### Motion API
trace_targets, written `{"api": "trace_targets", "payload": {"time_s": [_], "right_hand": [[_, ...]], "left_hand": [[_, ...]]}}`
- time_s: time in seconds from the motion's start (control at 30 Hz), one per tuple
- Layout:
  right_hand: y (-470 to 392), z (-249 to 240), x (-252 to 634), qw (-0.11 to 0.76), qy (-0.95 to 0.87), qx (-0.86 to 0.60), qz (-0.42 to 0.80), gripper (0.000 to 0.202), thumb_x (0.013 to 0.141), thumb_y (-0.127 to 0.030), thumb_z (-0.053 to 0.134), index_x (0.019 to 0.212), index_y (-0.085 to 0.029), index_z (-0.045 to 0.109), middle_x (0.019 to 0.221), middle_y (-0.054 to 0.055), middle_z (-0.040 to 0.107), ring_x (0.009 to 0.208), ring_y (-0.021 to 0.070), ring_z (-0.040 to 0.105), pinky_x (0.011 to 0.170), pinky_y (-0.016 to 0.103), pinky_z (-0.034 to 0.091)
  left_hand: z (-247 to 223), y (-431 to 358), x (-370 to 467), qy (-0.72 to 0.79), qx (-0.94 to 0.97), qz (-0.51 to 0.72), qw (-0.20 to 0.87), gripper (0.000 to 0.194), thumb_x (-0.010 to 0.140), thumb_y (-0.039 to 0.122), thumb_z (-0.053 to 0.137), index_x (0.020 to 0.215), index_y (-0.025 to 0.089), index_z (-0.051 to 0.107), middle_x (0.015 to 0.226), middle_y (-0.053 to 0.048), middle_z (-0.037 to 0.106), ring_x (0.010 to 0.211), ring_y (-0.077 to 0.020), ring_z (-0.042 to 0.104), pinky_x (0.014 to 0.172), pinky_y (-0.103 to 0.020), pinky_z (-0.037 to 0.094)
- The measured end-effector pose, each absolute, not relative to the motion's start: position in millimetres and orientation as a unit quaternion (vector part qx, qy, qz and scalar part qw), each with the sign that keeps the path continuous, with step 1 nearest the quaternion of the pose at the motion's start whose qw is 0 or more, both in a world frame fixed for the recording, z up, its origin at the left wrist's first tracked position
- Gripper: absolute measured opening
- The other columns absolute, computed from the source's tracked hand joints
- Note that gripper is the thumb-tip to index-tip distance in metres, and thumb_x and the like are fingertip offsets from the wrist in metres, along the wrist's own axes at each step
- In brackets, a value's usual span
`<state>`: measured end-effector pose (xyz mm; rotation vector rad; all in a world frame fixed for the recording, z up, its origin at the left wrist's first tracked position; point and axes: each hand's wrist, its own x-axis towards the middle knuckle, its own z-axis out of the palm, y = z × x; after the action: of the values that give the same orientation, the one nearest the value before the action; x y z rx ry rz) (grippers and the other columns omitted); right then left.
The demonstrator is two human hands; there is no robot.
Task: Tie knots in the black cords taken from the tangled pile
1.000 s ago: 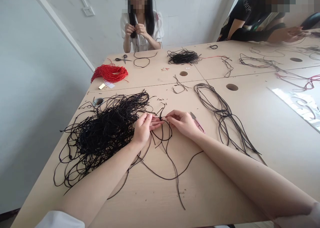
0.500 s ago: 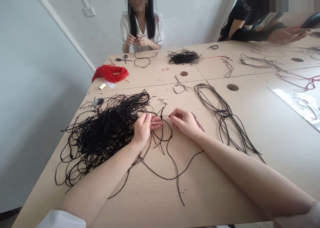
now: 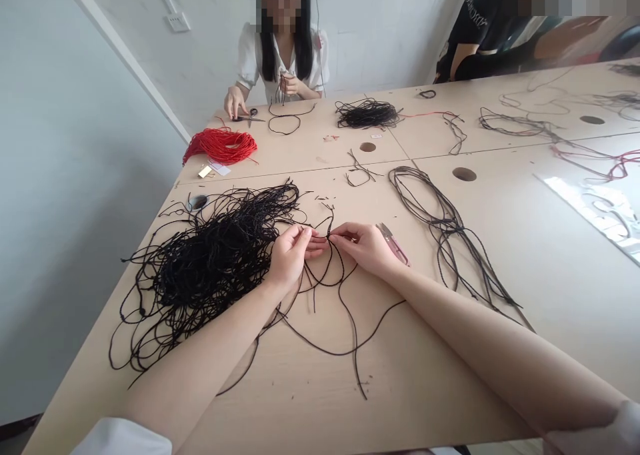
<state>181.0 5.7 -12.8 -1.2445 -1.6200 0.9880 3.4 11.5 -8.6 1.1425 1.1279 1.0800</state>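
Observation:
Both my hands meet around a knotted black cord (image 3: 331, 223) a little above the table. My left hand (image 3: 293, 254) pinches a strand of it between thumb and index finger, the other fingers lying behind. From the right, my right hand (image 3: 364, 245) grips the cord close to the knot with its fingertips. Loops and loose ends hang below onto the table. Beside my left hand lies a big tangled heap of black cords (image 3: 210, 262). Thread snips (image 3: 395, 247) with a pinkish handle lie partly behind my right hand.
A bundle of black cord (image 3: 453, 232) lies to the right, near a hole (image 3: 465, 174) in the table. Farther back are a red cord hank (image 3: 223, 146), black-handled scissors (image 3: 253, 116) and another black hank (image 3: 367, 114). Two people sit across the table.
My right hand has moved left, close to my left fingertips at the knot; the strand stretched between them is now short. The person opposite has lowered one hand to the scissors.

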Motion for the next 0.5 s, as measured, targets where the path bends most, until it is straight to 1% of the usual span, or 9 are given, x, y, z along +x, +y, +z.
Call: {"api": "trace_targets", "payload": {"time_s": [0.07, 0.13, 0.23, 0.33, 0.5], "right_hand": [[5.3, -10.7, 180.8, 0.412, -0.656, -0.505, 0.38, 0.015, 0.084, -0.029, 0.058, 0.085, -0.021, 0.071, 0.084, 0.001, 0.073, 0.076, 0.0156, 0.064, 0.073, 0.029, 0.049], [4.6, -7.7, 181.0, 0.406, -0.658, -0.506, 0.382, 0.015, 0.084, -0.029, 0.058, 0.084, -0.021, 0.07, 0.082, 0.001, 0.073, 0.073, 0.015, 0.063, 0.069, 0.028, 0.048], [3.5, -4.2, 181.5, 0.401, -0.658, -0.505, 0.388, 0.017, 0.084, -0.031, 0.058, 0.083, -0.02, 0.07, 0.082, 0.001, 0.072, 0.072, 0.015, 0.063, 0.067, 0.027, 0.048], [3.5, -4.3, 181.9, 0.398, -0.66, -0.507, 0.386, 0.017, 0.085, -0.03, 0.057, 0.085, -0.02, 0.07, 0.084, 0.002, 0.073, 0.075, 0.0155, 0.064, 0.07, 0.028, 0.048], [4.4, -8.2, 182.2, 0.399, -0.66, -0.505, 0.387, 0.018, 0.086, -0.029, 0.054, 0.088, -0.02, 0.07, 0.087, 0.002, 0.073, 0.078, 0.016, 0.065, 0.073, 0.028, 0.048]], "left_hand": [[-9.0, 10.5, 3.1, 0.482, 0.499, 0.449, 0.563, 0.028, 0.084, 0.038, 0.065, 0.1, 0.015, 0.065, 0.087, -0.008, 0.072, 0.081, -0.0195, 0.072, 0.069, -0.029, 0.061], [-9.9, 9.4, 3.1, 0.485, 0.516, 0.437, 0.554, 0.033, 0.082, 0.037, 0.068, 0.107, 0.016, 0.068, 0.092, -0.009, 0.073, 0.081, -0.0192, 0.072, 0.071, -0.03, 0.061], [-12.0, 8.7, 3.8, 0.49, 0.532, 0.432, 0.538, 0.031, 0.077, 0.035, 0.073, 0.099, 0.014, 0.073, 0.096, -0.01, 0.074, 0.081, -0.0204, 0.072, 0.076, -0.034, 0.062], [-13.5, 8.9, 4.7, 0.49, 0.533, 0.436, 0.535, 0.026, 0.073, 0.032, 0.076, 0.092, 0.014, 0.074, 0.091, -0.01, 0.075, 0.08, -0.0219, 0.072, 0.078, -0.037, 0.062], [-11.8, 8.4, 5.7, 0.497, 0.529, 0.43, 0.537, 0.021, 0.075, 0.031, 0.073, 0.087, 0.013, 0.072, 0.084, -0.009, 0.074, 0.079, -0.0226, 0.073, 0.076, -0.037, 0.062]]}}
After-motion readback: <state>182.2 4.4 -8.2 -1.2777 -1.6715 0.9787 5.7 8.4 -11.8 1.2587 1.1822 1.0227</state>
